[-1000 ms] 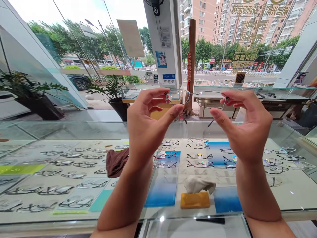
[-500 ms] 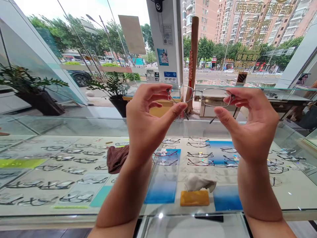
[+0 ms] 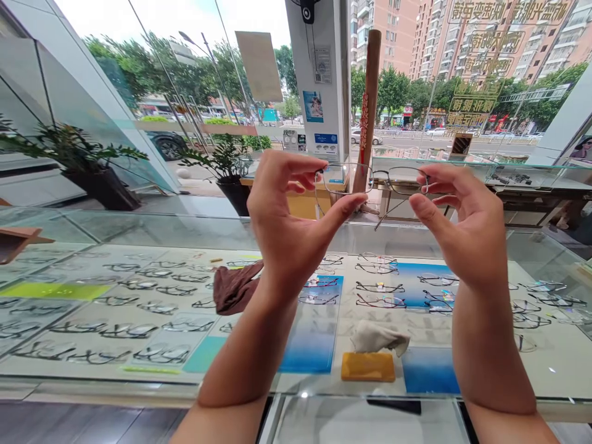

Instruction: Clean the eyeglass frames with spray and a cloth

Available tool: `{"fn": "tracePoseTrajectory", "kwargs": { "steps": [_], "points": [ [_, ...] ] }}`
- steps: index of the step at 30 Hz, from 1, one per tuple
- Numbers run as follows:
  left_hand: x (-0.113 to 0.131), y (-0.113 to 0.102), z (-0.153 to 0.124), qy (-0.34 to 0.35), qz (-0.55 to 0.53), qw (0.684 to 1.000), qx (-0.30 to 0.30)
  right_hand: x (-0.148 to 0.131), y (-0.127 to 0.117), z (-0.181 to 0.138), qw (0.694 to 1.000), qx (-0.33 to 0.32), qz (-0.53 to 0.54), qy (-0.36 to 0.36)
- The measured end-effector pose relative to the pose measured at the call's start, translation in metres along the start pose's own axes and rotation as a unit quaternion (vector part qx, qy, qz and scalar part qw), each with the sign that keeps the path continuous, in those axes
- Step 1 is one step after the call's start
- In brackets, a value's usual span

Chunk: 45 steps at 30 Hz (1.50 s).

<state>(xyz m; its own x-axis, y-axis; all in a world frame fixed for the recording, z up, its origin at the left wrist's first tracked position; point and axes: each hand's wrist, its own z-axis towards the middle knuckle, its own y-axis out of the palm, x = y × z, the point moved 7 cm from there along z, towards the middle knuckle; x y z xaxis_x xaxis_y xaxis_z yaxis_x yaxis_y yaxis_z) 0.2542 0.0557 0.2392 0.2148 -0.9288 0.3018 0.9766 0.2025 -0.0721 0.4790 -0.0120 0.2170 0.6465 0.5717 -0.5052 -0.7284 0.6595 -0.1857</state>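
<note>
A pair of thin metal-framed eyeglasses (image 3: 380, 179) is held up in the air above the glass counter, its temples unfolded. My left hand (image 3: 296, 216) pinches the left end of the frame, with the forefinger at the hinge and the thumb below the lens. At the other end, my right hand (image 3: 467, 216) grips near the right hinge between thumb and fingers. Below, on the counter, lie a crumpled grey cloth (image 3: 379, 338) and a yellow glasses case (image 3: 367, 367). A dark brown cloth (image 3: 235, 287) lies beside my left forearm, partly hidden by it.
Rows of eyeglasses (image 3: 143, 285) fill the glass display counter (image 3: 139, 225). A brown wooden object (image 3: 21, 242) shows at the left edge. Potted plants (image 3: 99, 188) and a wooden post (image 3: 370, 105) stand beyond, before the street window.
The eyeglasses have turned a little, with their right end angled away and the temples shifted. My hands are slightly closer together. The view has swung left, bringing the brown wooden object into sight.
</note>
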Motion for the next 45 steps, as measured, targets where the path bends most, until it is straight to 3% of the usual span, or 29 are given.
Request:
{"fn": "tracePoseTrajectory", "kwargs": {
  "steps": [10, 26, 32, 38, 45],
  "points": [
    [0.009, -0.003, 0.001, 0.075, 0.036, 0.996, 0.017, 0.005, 0.005, 0.001, 1.000, -0.016, 0.015, 0.022],
    [0.003, -0.002, 0.003, 0.052, -0.001, 0.999, 0.006, 0.010, 0.009, 0.001, 1.000, -0.023, 0.005, 0.015],
    [-0.015, 0.000, 0.004, 0.004, -0.032, 0.999, -0.004, 0.001, 0.006, 0.000, 0.999, 0.030, 0.006, -0.020],
    [-0.040, 0.016, 0.004, -0.069, -0.107, 0.990, -0.064, -0.015, 0.005, -0.008, 0.991, 0.081, -0.056, -0.089],
    [-0.051, 0.030, 0.002, -0.072, -0.159, 0.980, -0.096, -0.029, 0.006, -0.014, 0.966, 0.114, -0.163, -0.164]
  ]
}}
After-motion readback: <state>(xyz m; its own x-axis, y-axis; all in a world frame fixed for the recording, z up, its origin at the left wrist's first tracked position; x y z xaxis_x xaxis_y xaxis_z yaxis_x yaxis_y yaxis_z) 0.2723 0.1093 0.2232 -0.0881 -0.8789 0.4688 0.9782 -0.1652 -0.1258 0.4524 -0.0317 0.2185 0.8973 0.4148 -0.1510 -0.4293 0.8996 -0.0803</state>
